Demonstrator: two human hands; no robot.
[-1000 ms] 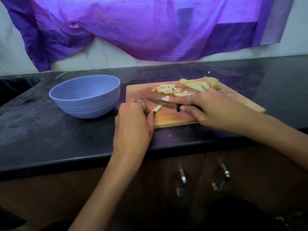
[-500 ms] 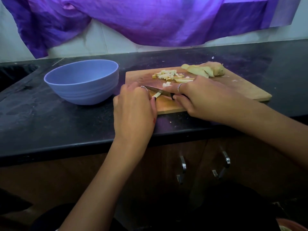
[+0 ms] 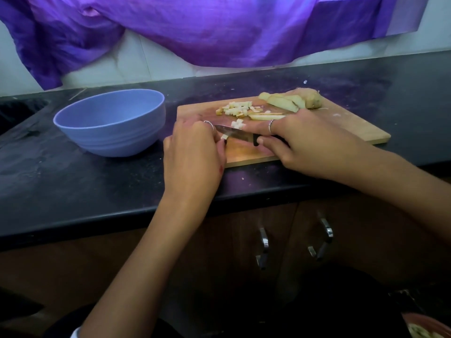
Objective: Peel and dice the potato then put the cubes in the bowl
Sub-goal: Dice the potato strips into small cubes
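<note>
A wooden cutting board (image 3: 353, 123) lies on the black counter. My left hand (image 3: 192, 157) pinches a short potato strip (image 3: 224, 136) at the board's near left. My right hand (image 3: 307, 145) grips a black-handled knife (image 3: 234, 133), index finger along the spine, blade across the strip. Two small cubes (image 3: 238, 123) lie just behind the blade. A pile of diced cubes (image 3: 238, 109) and a few strips (image 3: 267, 115) sit farther back. Potato slices and the uncut piece (image 3: 292, 101) rest at the board's far edge. The blue bowl (image 3: 109, 123) stands left of the board, with nothing visible inside.
A purple cloth (image 3: 207, 28) hangs on the wall behind the counter. A dark sink recess (image 3: 17, 111) lies at far left. Cabinet doors with metal handles (image 3: 263, 247) sit below the counter edge. A reddish dish (image 3: 429, 328) shows at bottom right.
The knife blade has worked leftward along the strip, which is now shorter. Small cut cubes lie behind the blade. The camera view shifted slightly.
</note>
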